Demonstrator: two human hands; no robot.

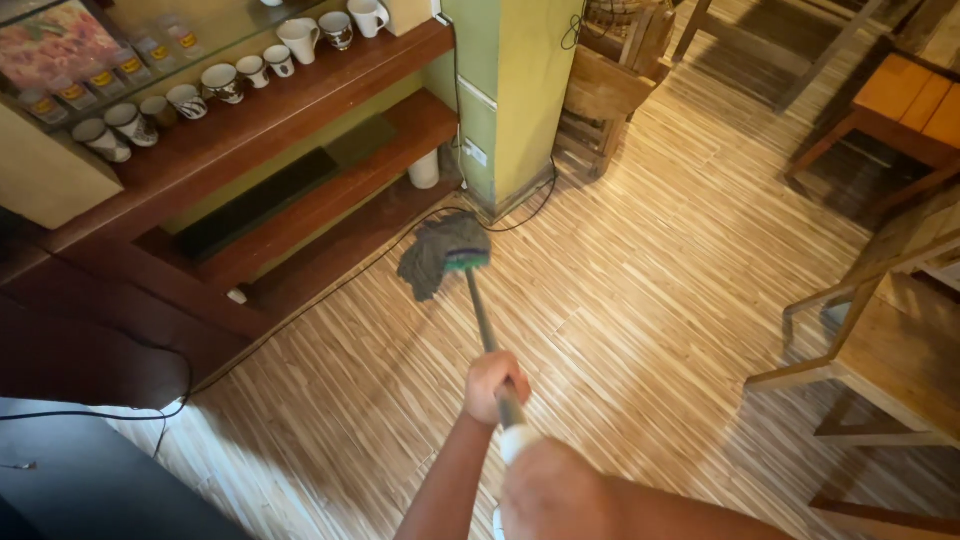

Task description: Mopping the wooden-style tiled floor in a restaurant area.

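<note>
Head view: I have both hands clenched on the mop handle (485,315), left hand (492,385) leading the right hand (555,490); keep the grey mop head (440,255) flat near the green pillar (510,90), clear of the black cable (330,290).

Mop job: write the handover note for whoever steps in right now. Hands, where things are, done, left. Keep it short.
Left hand: closed round the mop handle, farther down the shaft.
Right hand: closed on the handle's white upper end, close to the camera and blurred.
Mop head: grey, lying on the wood floor by the foot of the green pillar, next to a black cable and the bottom step of the wooden shelving.
Done: cannot tell; no wet or cleaned patches show.
Left: likely the open floor toward the wooden chairs.
</note>
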